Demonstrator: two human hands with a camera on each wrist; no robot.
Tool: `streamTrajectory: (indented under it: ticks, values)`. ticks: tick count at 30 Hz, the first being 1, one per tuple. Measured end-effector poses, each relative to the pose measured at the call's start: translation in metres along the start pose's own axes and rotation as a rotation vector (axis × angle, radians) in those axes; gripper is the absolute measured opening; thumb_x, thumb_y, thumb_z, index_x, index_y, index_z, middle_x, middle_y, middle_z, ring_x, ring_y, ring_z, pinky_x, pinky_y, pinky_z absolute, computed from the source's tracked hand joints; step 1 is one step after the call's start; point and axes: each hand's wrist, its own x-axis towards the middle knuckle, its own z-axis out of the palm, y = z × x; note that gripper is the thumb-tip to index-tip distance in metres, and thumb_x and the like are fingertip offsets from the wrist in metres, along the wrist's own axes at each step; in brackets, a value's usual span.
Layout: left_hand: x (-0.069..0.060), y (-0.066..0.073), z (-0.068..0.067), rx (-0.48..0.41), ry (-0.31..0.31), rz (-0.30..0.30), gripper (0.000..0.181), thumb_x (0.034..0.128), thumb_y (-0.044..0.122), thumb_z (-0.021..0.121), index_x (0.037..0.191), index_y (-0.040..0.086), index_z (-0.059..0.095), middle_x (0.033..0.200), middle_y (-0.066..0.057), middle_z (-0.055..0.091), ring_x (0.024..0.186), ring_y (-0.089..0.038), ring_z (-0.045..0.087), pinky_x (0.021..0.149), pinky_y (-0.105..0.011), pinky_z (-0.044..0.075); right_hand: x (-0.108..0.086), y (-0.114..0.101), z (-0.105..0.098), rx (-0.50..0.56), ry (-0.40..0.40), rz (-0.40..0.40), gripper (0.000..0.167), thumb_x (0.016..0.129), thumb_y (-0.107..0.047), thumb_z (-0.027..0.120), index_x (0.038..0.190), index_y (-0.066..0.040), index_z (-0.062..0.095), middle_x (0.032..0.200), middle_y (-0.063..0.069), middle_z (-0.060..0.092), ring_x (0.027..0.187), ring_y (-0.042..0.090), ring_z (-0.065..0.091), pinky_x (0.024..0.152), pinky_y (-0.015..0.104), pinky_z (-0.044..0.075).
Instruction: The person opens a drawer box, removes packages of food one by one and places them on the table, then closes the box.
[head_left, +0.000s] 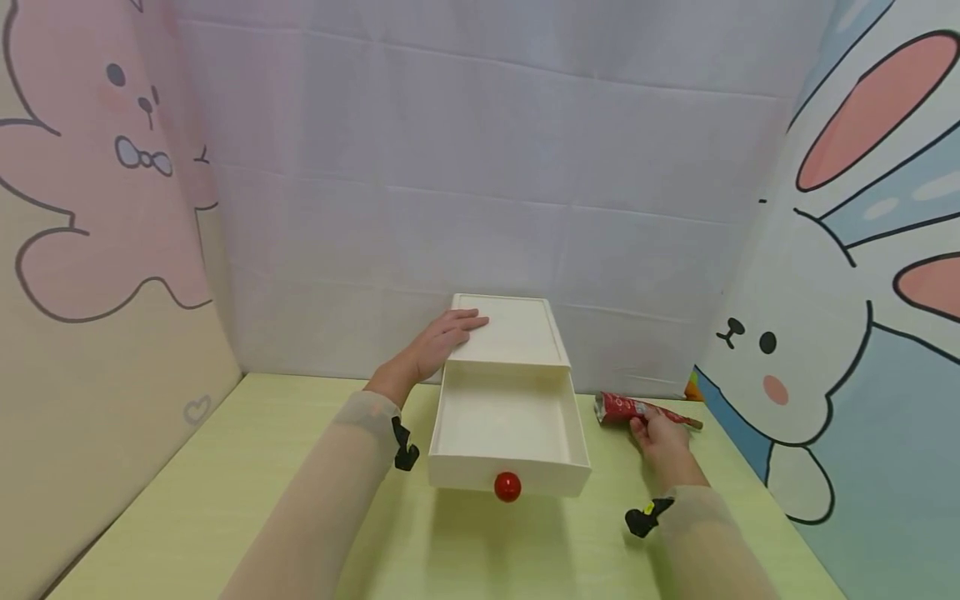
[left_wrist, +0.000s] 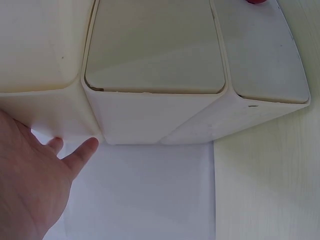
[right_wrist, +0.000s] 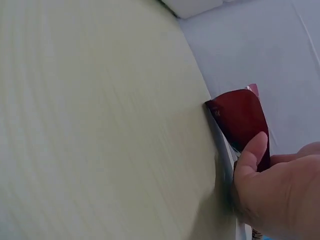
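Note:
A white drawer box (head_left: 513, 329) stands at the back of the table, its white drawer (head_left: 510, 421) pulled out to the front. A round red knob (head_left: 507, 487) sits on the drawer's front, and nothing shows inside it. My left hand (head_left: 442, 342) rests on the left part of the box's top with its fingers extended; in the left wrist view the hand (left_wrist: 35, 185) is beside the white casing. To the right of the box, my right hand (head_left: 663, 442) pinches a red, cone-shaped packet (head_left: 626, 408) lying sideways, its wide end leftward. The right wrist view shows the thumb on the red packet (right_wrist: 242, 117).
The pale yellow-green table (head_left: 300, 467) ends at a white cloth backdrop (head_left: 480, 167). Side panels with cartoon figures, a pink bear (head_left: 97, 167) and a white rabbit (head_left: 810, 350), border it left and right. A small orange patch (head_left: 693, 389) shows at the back right corner.

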Motion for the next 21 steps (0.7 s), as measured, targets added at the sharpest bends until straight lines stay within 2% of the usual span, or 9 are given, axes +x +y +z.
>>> streamTrajectory:
  ticks: [3, 5, 6, 9, 12, 15, 21]
  values:
    - [0.0, 0.001, 0.0, 0.004, 0.002, 0.003, 0.056, 0.1148, 0.023, 0.031, 0.166, 0.01, 0.049, 0.18, -0.014, 0.032, 0.17, -0.039, 0.022, 0.137, -0.062, 0.018, 0.002, 0.001, -0.004, -0.165, -0.004, -0.049, 0.037, 0.114, -0.02, 0.057, 0.144, 0.001, 0.05, 0.1, 0.002, 0.062, 0.063, 0.003, 0.066, 0.067, 0.016, 0.061]
    - [0.0, 0.002, -0.001, 0.004, 0.002, 0.004, 0.056, 0.1149, 0.023, 0.031, 0.166, 0.01, 0.049, 0.18, -0.013, 0.032, 0.17, -0.039, 0.022, 0.137, -0.062, 0.018, 0.003, 0.0, -0.01, -0.335, -0.008, -0.085, 0.044, 0.114, -0.025, 0.058, 0.144, 0.006, 0.049, 0.08, 0.0, 0.063, 0.056, 0.004, 0.065, 0.06, 0.018, 0.059]
    - [0.0, 0.002, -0.001, 0.006, 0.002, 0.004, 0.056, 0.1148, 0.024, 0.031, 0.166, 0.01, 0.049, 0.18, -0.013, 0.032, 0.17, -0.039, 0.022, 0.137, -0.062, 0.018, 0.004, 0.0, -0.013, -0.434, -0.011, -0.106, 0.045, 0.114, -0.028, 0.058, 0.139, 0.008, 0.051, 0.071, 0.0, 0.062, 0.053, 0.005, 0.064, 0.056, 0.019, 0.058]
    - [-0.001, 0.003, -0.001, 0.006, 0.001, 0.003, 0.056, 0.115, 0.025, 0.031, 0.166, 0.011, 0.049, 0.181, -0.012, 0.032, 0.17, -0.038, 0.022, 0.137, -0.062, 0.018, 0.007, -0.003, -0.021, -0.762, -0.03, -0.166, 0.048, 0.115, -0.037, 0.055, 0.113, 0.01, 0.064, 0.057, -0.003, 0.058, 0.048, 0.007, 0.057, 0.051, 0.022, 0.05]
    - [0.0, 0.003, 0.0, 0.003, 0.001, 0.005, 0.056, 0.1151, 0.025, 0.031, 0.166, 0.011, 0.049, 0.181, -0.012, 0.031, 0.17, -0.039, 0.021, 0.137, -0.062, 0.017, 0.007, -0.008, -0.026, -1.003, -0.049, -0.241, 0.056, 0.113, -0.042, 0.052, 0.08, -0.001, 0.068, 0.053, -0.004, 0.058, 0.047, 0.01, 0.053, 0.051, 0.025, 0.043]
    - [-0.001, 0.002, 0.0, -0.004, 0.005, 0.006, 0.056, 0.1149, 0.025, 0.031, 0.166, 0.01, 0.049, 0.181, -0.013, 0.031, 0.17, -0.04, 0.021, 0.137, -0.063, 0.017, 0.006, -0.012, -0.027, -1.1, -0.076, -0.313, 0.057, 0.111, -0.041, 0.049, 0.068, -0.008, 0.067, 0.053, -0.004, 0.059, 0.046, 0.012, 0.052, 0.05, 0.027, 0.041]
    - [-0.002, 0.002, 0.001, -0.003, 0.013, -0.003, 0.057, 0.1143, 0.025, 0.031, 0.166, 0.01, 0.05, 0.181, -0.013, 0.032, 0.17, -0.039, 0.022, 0.137, -0.063, 0.017, -0.007, -0.021, -0.022, -1.171, -0.118, -0.422, 0.05, 0.109, -0.037, 0.046, 0.075, -0.008, 0.069, 0.063, 0.004, 0.067, 0.058, 0.018, 0.055, 0.059, 0.033, 0.044]
